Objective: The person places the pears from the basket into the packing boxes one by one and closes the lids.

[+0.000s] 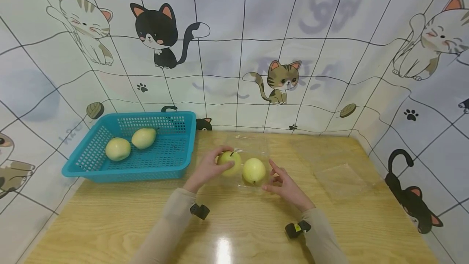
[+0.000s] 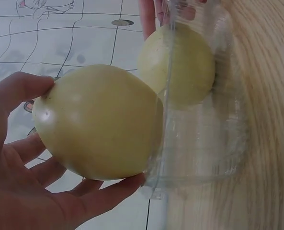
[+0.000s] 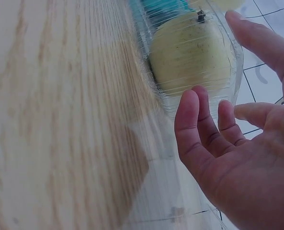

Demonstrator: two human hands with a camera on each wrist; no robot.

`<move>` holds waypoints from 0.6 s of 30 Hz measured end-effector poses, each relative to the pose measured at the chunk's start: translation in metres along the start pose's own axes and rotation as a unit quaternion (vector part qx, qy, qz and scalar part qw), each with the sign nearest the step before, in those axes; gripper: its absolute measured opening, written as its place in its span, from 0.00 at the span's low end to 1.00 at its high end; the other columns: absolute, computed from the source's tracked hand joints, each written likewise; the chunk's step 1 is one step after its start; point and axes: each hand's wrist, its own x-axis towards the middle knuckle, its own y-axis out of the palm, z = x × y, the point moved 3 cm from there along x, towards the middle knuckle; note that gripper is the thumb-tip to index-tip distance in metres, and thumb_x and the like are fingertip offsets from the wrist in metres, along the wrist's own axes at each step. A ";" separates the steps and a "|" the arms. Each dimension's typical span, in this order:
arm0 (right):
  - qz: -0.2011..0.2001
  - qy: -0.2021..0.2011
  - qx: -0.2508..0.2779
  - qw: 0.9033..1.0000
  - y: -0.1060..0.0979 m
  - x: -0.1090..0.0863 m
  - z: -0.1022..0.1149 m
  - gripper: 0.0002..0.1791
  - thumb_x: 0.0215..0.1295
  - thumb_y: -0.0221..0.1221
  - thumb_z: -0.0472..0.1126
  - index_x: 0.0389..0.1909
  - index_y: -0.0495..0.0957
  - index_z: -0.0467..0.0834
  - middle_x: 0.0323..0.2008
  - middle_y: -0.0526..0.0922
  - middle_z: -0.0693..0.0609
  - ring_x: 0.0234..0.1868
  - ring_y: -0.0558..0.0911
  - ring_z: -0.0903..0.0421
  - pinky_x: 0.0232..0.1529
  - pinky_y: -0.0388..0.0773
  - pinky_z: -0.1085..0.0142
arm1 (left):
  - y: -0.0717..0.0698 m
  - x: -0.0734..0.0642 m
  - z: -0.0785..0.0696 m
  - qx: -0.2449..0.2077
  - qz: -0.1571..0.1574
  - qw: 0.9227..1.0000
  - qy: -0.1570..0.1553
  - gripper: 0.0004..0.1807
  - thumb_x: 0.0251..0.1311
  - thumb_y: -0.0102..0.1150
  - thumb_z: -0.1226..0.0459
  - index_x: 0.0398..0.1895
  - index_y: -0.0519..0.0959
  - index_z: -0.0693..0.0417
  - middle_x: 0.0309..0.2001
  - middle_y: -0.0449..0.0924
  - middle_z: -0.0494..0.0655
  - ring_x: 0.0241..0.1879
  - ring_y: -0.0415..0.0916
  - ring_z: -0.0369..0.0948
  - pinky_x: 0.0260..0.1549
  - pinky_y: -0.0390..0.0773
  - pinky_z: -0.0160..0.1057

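Note:
My left hand (image 1: pixel 212 168) grips a yellow-green pear (image 1: pixel 229 163), thumb on one side and fingers on the other. In the left wrist view this pear (image 2: pixel 98 122) is held at the rim of a clear plastic box (image 2: pixel 204 153), over its left part. Another pear (image 1: pixel 254 170) sits in the right part of the box, seen through the clear wall in the right wrist view. The box's lid (image 1: pixel 250 144) lies folded back toward the wall. My right hand (image 1: pixel 287 188) is at the box's right end, fingers loosely bent, fingertips at or close to the wall; contact is unclear.
A blue basket (image 1: pixel 146 174) with two pears (image 1: pixel 118 149) stands at the left against the wall. Another clear plastic box (image 1: pixel 342 180) lies on the wooden table (image 1: pixel 256 231) at the right. Cat-patterned covering (image 1: pixel 227 52) lines the back and sides.

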 end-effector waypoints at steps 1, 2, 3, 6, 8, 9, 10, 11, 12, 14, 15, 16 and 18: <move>0.000 0.001 0.001 1.000 0.000 0.000 0.000 0.52 0.59 0.68 0.37 0.76 0.44 0.41 0.51 0.61 0.40 0.51 0.73 0.43 0.40 0.74 0.65 | 0.002 0.000 0.000 0.004 0.005 1.000 0.004 0.21 0.59 0.65 0.64 0.56 0.76 0.55 0.57 0.76 0.50 0.57 0.71 0.47 0.54 0.72 0.49; 0.000 0.002 0.003 1.000 0.000 0.000 -0.001 0.52 0.59 0.67 0.36 0.76 0.44 0.40 0.51 0.61 0.39 0.51 0.73 0.42 0.39 0.74 0.64 | 0.004 0.001 0.000 0.007 0.010 1.000 0.006 0.21 0.58 0.65 0.64 0.56 0.76 0.55 0.57 0.76 0.49 0.57 0.70 0.47 0.55 0.72 0.49; 0.000 0.002 0.005 1.000 0.000 0.000 -0.001 0.52 0.59 0.67 0.36 0.76 0.44 0.40 0.51 0.61 0.39 0.52 0.73 0.42 0.39 0.74 0.64 | 0.006 0.001 0.000 0.013 0.015 1.000 0.010 0.21 0.59 0.65 0.64 0.55 0.76 0.55 0.57 0.76 0.49 0.58 0.70 0.48 0.55 0.71 0.49; 0.002 0.003 0.008 1.000 0.000 0.001 -0.001 0.52 0.59 0.67 0.36 0.76 0.44 0.41 0.52 0.61 0.40 0.53 0.73 0.41 0.40 0.74 0.65 | 0.012 0.002 0.001 0.032 0.033 0.998 0.031 0.20 0.59 0.64 0.65 0.55 0.76 0.57 0.56 0.76 0.51 0.58 0.70 0.49 0.56 0.70 0.50; 0.004 0.002 0.009 1.000 0.000 0.001 -0.001 0.51 0.60 0.67 0.37 0.76 0.44 0.42 0.51 0.61 0.41 0.53 0.73 0.42 0.41 0.74 0.66 | 0.016 0.002 0.002 0.046 0.050 0.997 0.045 0.21 0.60 0.64 0.65 0.56 0.75 0.59 0.56 0.76 0.52 0.58 0.70 0.49 0.57 0.69 0.50; 0.003 0.002 0.008 1.000 0.000 0.000 0.000 0.51 0.59 0.67 0.38 0.77 0.44 0.42 0.51 0.61 0.41 0.53 0.73 0.42 0.42 0.75 0.66 | 0.017 0.001 0.002 0.051 0.060 0.996 0.053 0.21 0.61 0.63 0.65 0.56 0.75 0.60 0.56 0.76 0.52 0.58 0.70 0.50 0.57 0.69 0.51; 0.005 0.001 0.008 1.000 0.000 0.000 0.001 0.51 0.60 0.67 0.39 0.77 0.44 0.43 0.51 0.61 0.41 0.53 0.73 0.43 0.42 0.74 0.66 | 0.018 0.001 0.002 0.054 0.068 0.994 0.060 0.21 0.61 0.63 0.66 0.57 0.74 0.61 0.57 0.76 0.53 0.58 0.70 0.50 0.57 0.69 0.51; 0.005 -0.001 0.009 1.000 0.000 -0.001 0.002 0.51 0.60 0.67 0.39 0.77 0.44 0.43 0.51 0.61 0.42 0.52 0.73 0.43 0.42 0.74 0.65 | 0.019 0.001 0.002 0.057 0.075 0.994 0.064 0.21 0.62 0.62 0.66 0.57 0.74 0.61 0.57 0.75 0.53 0.59 0.69 0.50 0.57 0.68 0.51; 0.004 -0.003 0.008 1.000 0.000 -0.001 0.002 0.51 0.60 0.67 0.40 0.77 0.45 0.43 0.50 0.61 0.42 0.52 0.73 0.44 0.42 0.74 0.65 | 0.020 0.001 0.002 0.058 0.080 0.993 0.067 0.21 0.62 0.62 0.66 0.57 0.74 0.61 0.57 0.75 0.53 0.59 0.69 0.50 0.58 0.68 0.51; 0.003 -0.004 0.007 1.000 -0.001 -0.002 0.003 0.51 0.59 0.68 0.40 0.77 0.45 0.43 0.50 0.61 0.42 0.51 0.72 0.44 0.42 0.74 0.64 | 0.020 0.000 0.001 0.059 0.086 0.992 0.070 0.21 0.63 0.61 0.66 0.58 0.73 0.63 0.57 0.75 0.54 0.59 0.69 0.50 0.59 0.67 0.51; 0.004 -0.006 0.006 1.000 -0.001 -0.002 0.003 0.51 0.59 0.68 0.40 0.77 0.45 0.43 0.50 0.60 0.42 0.51 0.72 0.45 0.42 0.74 0.64 | 0.020 0.000 0.002 0.058 0.087 0.992 0.069 0.21 0.63 0.61 0.66 0.58 0.73 0.63 0.57 0.75 0.54 0.59 0.69 0.50 0.59 0.66 0.51; 0.004 -0.006 0.005 1.000 -0.001 -0.002 0.003 0.51 0.59 0.68 0.40 0.77 0.45 0.43 0.50 0.61 0.42 0.51 0.72 0.45 0.42 0.74 0.64 | 0.021 0.000 0.002 0.059 0.088 0.992 0.069 0.21 0.63 0.61 0.66 0.58 0.73 0.64 0.57 0.74 0.55 0.60 0.68 0.50 0.59 0.66 0.51; 0.001 -0.003 0.004 1.000 -0.001 -0.001 0.003 0.52 0.59 0.68 0.41 0.77 0.46 0.44 0.50 0.61 0.42 0.50 0.73 0.45 0.41 0.74 0.65 | 0.021 0.001 0.003 0.061 0.091 0.992 0.069 0.22 0.63 0.61 0.66 0.58 0.72 0.65 0.57 0.74 0.55 0.60 0.68 0.51 0.60 0.66 0.51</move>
